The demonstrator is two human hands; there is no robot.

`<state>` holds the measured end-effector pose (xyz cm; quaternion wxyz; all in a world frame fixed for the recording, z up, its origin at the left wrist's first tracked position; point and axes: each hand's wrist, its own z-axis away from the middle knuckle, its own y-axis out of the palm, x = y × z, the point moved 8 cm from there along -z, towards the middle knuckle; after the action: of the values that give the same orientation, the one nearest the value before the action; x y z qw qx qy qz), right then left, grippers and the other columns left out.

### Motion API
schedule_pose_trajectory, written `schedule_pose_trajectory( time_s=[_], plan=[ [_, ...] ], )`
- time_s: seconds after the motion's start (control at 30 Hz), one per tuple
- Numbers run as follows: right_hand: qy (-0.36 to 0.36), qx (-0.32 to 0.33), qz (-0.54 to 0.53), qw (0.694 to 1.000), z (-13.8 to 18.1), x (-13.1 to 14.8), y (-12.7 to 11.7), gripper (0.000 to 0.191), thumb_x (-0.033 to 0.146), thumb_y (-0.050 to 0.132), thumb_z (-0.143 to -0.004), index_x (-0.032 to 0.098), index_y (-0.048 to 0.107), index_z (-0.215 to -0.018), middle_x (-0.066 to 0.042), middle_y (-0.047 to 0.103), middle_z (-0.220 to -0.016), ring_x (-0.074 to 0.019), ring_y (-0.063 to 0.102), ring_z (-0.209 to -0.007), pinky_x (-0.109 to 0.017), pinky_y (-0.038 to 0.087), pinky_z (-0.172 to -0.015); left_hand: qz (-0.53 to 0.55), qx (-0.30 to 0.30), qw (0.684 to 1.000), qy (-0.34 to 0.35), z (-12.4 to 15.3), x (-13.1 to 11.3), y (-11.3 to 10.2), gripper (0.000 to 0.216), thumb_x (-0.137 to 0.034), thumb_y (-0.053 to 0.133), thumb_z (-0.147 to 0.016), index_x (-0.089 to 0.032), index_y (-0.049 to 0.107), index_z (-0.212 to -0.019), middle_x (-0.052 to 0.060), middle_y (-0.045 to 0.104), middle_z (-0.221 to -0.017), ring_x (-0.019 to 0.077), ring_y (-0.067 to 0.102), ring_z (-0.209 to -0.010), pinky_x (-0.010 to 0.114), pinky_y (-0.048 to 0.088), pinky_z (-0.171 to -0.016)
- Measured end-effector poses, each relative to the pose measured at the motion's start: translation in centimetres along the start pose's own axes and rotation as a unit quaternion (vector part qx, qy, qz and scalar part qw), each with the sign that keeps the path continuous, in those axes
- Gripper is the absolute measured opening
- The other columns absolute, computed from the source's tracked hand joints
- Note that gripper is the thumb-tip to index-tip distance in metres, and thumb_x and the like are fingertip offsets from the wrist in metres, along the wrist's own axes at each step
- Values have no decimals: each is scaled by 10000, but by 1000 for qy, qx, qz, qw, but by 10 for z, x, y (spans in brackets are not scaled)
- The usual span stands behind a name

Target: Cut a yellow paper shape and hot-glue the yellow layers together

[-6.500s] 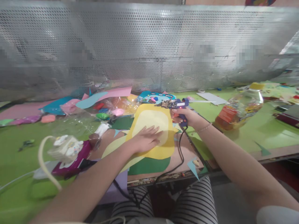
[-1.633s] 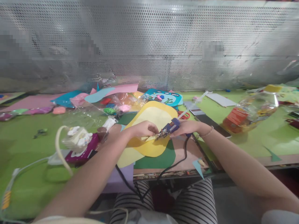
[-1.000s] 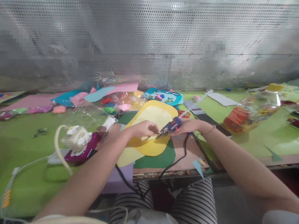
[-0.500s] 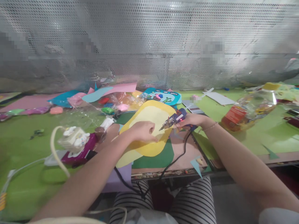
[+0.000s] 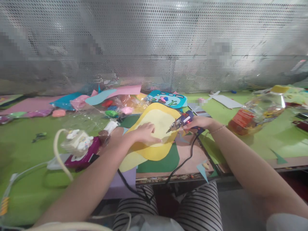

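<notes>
My right hand (image 5: 198,123) is wrapped round a dark blue glue gun (image 5: 180,122) with a small red light and a black cord. Its nozzle points left, over the right part of a pale yellow paper shape (image 5: 160,120). That shape lies on a larger, deeper yellow paper (image 5: 157,155) with rounded corners. On the pale paper rests my left hand (image 5: 145,132), flat, with the fingers stretched out and the thumb apart. Under the yellow sheets, green paper (image 5: 166,165) shows at the front, on a pinkish board.
A bottle with a yellow cap (image 5: 257,112) leans on the right. Left stand a purple power adapter (image 5: 84,155) and a cream cable (image 5: 55,150). Bagged coloured clay (image 5: 112,113) and a blue paper craft (image 5: 168,99) lie behind. The black cord (image 5: 191,154) hangs over the front edge.
My left hand has opened from a curled shape and flattened onto the pale yellow paper. The glue gun has shifted very slightly to the right.
</notes>
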<state>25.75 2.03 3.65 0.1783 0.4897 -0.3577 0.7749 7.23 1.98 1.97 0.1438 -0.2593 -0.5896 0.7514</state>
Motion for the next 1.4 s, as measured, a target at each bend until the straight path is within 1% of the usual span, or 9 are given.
schedule_pose_trajectory(
  time_s=[0.2,0.6,0.7,0.8,0.97,1.1,1.17,1.27,1.4],
  plan=[
    [-19,34,-35,999,2,1,2,271,371,663,-714,116,626,-631,42,450,-405,-57,373,-370,-185,278,-337,13,-4,1000,2,0,2,-2,490,-631,519,-675,-196,484,-898,72,515,-1024,224,499,-930,303,393,-757],
    [-31,37,-59,997,1,-2,-2,277,378,658,-729,113,631,-652,43,438,-401,-55,362,-360,-184,268,-338,-26,-31,999,1,2,-4,-7,458,-615,492,-721,-187,494,-881,98,519,-1038,272,491,-984,358,388,-798],
    [-39,21,-66,997,1,-7,-9,286,383,658,-730,106,632,-665,42,435,-396,-54,357,-356,-186,267,-342,-42,-84,995,13,2,-10,-9,430,-564,452,-785,-174,523,-951,114,524,-1076,278,486,-1030,374,374,-856],
    [-60,-19,-74,995,3,-6,-17,295,385,659,-729,101,625,-659,31,451,-410,-60,380,-367,-188,266,-347,-42,-117,992,33,4,-26,-5,531,-571,367,-838,-159,501,-1144,148,485,-1228,291,440,-1148,393,323,-951],
    [-95,-37,-123,987,7,4,-20,270,353,657,-732,99,595,-663,40,439,-411,-50,352,-349,-186,229,-337,-39,-55,997,31,9,-43,14,822,-724,245,-795,-177,274,-1407,156,190,-1501,348,155,-1364,481,148,-1068],
    [-126,-32,-139,982,7,10,-21,249,327,666,-721,100,575,-677,25,489,-471,-43,351,-353,-186,227,-332,-47,-6,998,43,12,-40,19,759,-685,195,-830,-228,225,-1436,108,137,-1521,321,103,-1385,501,129,-1074],
    [-124,-21,-135,983,6,7,-21,256,338,655,-732,100,572,-687,25,490,-476,-40,354,-354,-181,235,-337,-58,-12,996,68,13,-42,17,689,-626,220,-861,-232,256,-1425,106,178,-1513,309,132,-1382,484,159,-1071],
    [-114,-13,-133,985,6,2,-22,266,353,642,-740,103,566,-688,31,469,-458,-41,354,-353,-176,238,-337,-88,-47,987,127,16,-52,9,511,-429,296,-900,-192,413,-1338,119,392,-1417,271,310,-1321,400,263,-1035],
    [-107,-20,-124,986,6,-2,-25,280,371,641,-736,101,572,-708,24,483,-466,-45,362,-358,-174,233,-333,-127,-82,976,157,22,-61,-3,317,-207,386,-818,-173,618,-1032,95,645,-1052,232,581,-995,328,414,-837]
  ],
)
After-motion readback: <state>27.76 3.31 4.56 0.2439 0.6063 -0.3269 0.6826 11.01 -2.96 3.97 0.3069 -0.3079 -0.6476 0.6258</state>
